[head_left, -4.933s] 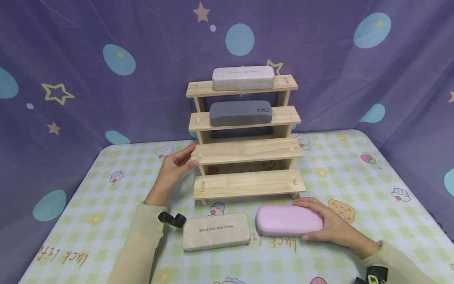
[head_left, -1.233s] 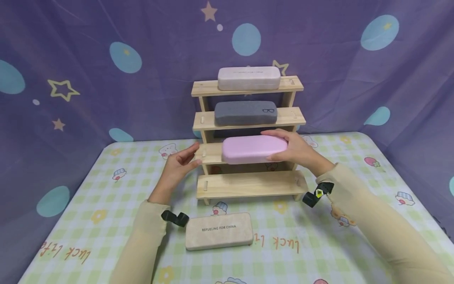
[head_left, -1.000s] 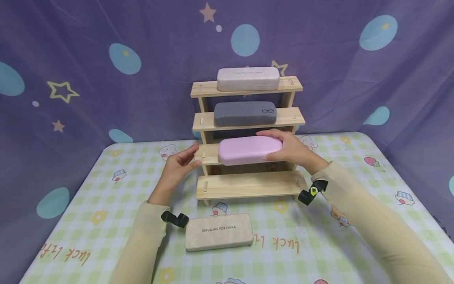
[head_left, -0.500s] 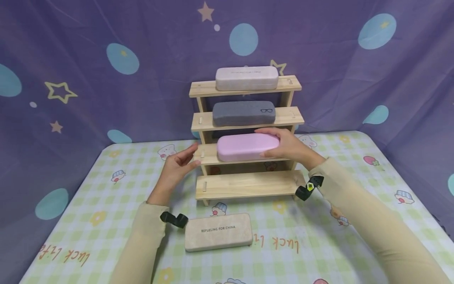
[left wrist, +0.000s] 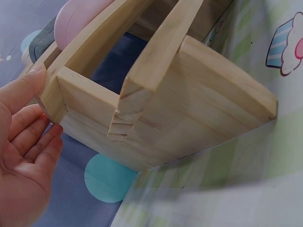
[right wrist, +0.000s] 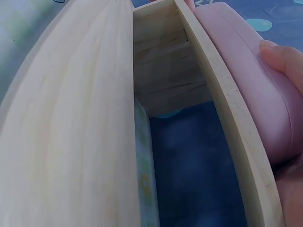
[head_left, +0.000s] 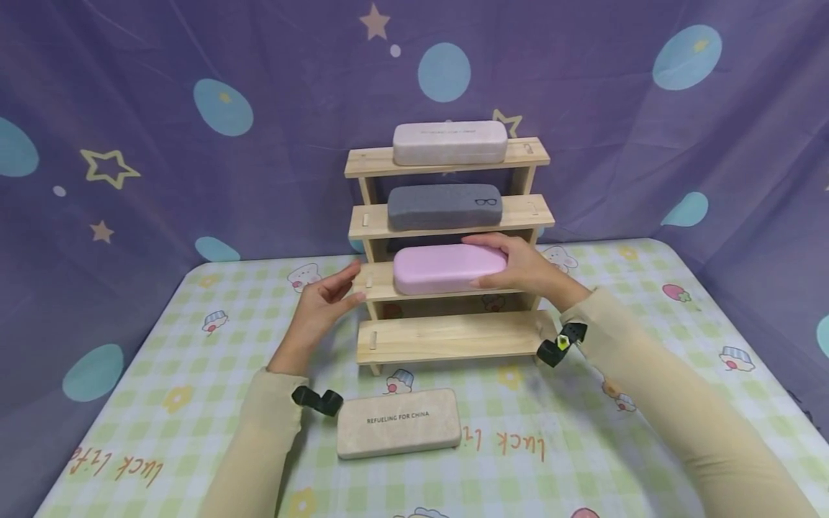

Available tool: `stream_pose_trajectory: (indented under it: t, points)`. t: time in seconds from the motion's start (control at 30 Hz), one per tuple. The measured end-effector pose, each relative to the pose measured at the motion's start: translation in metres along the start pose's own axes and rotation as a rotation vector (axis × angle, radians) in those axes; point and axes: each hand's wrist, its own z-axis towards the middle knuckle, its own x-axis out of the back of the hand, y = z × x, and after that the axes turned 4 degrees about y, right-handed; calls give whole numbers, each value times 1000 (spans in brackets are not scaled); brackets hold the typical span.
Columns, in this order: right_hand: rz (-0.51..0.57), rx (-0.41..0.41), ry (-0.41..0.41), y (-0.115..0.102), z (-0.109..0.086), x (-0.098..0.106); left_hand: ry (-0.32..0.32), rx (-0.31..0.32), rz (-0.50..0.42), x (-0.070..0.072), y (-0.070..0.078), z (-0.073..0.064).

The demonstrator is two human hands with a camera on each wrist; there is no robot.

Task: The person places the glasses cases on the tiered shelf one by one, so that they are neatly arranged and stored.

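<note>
A pink glasses case (head_left: 448, 269) lies on the second-lowest tier of a stepped wooden display rack (head_left: 447, 338). My right hand (head_left: 518, 266) grips the case by its right end, thumb in front and fingers behind. In the right wrist view, the pink case (right wrist: 255, 80) rests against the tier board. My left hand (head_left: 319, 306) holds the left end of that same tier; in the left wrist view its thumb (left wrist: 28, 85) presses the board's edge, with the fingers curled at its end. A grey glasses case (head_left: 444, 207) and a pale marbled case (head_left: 450, 144) sit on the two tiers above.
A beige case lettered "REFUELING FOR CHINA" (head_left: 398, 424) lies on the checked tablecloth (head_left: 505, 475) in front of the rack, near the left wrist's black camera strap (head_left: 317, 400). The bottom tier is bare wood. A purple curtain (head_left: 291, 144) hangs behind the table.
My right hand has carried the pink case from the table up to the second-lowest tier, then lowered it and shifted it slightly left. The left hand has stayed at the rack.
</note>
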Motion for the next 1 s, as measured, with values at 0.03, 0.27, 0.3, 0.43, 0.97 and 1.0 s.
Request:
stream_pose_trajectory:
  t: [0.03, 0.27, 0.3, 0.43, 0.97, 1.0]
  points:
    - [-5, 10, 4, 0, -1, 0, 0, 0, -1, 0, 0, 0]
    - [33, 73, 50, 5, -11, 2, -1, -2, -3, 0, -1, 0]
    - [56, 76, 56, 5, -14, 3, -1, -2, -3, 0, -1, 0]
    - [157, 86, 85, 7, -25, 8, 2, -1, 0, 0, 0, 0]
    - [426, 319, 187, -6, -80, 10, 3, 10, 1, 0, 0, 0]
    - [446, 341, 175, -7, -83, 8, 3, 11, 3, 0, 0, 0]
